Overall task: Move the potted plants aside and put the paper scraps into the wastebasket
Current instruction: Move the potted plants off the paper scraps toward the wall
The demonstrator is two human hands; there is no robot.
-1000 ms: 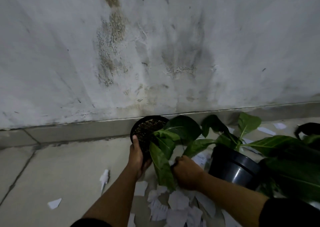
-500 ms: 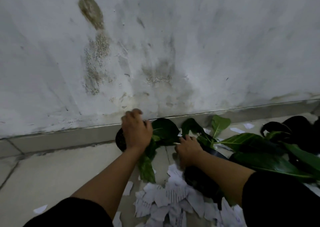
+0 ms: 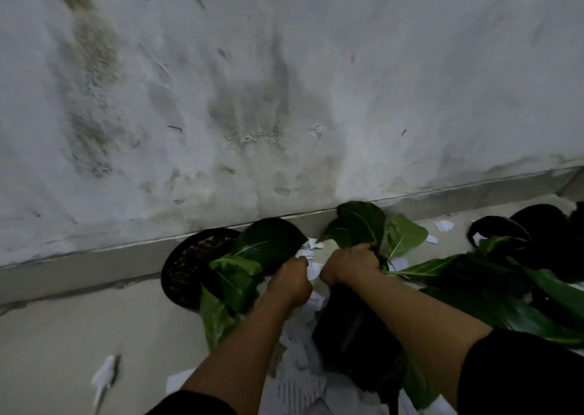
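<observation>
- Your left hand (image 3: 292,283) was curled, seemingly pinching a paper scrap (image 3: 313,270); blur made that uncertain.
- Your right hand (image 3: 350,264) gripped the leaves of the pot (image 3: 354,335) beneath your forearm.
- Another pot (image 3: 186,272) stood by the wall's base.
- More scraps (image 3: 300,383) littered the floor (image 3: 63,351) between your arms.

A pale plaster wall (image 3: 316,82) fills the upper part of the frame, with brown and grey damp stains, strongest at the upper left. Along its bottom runs a grey skirting strip (image 3: 79,269). Below lies a beige floor (image 3: 63,345). The light is dim.
</observation>
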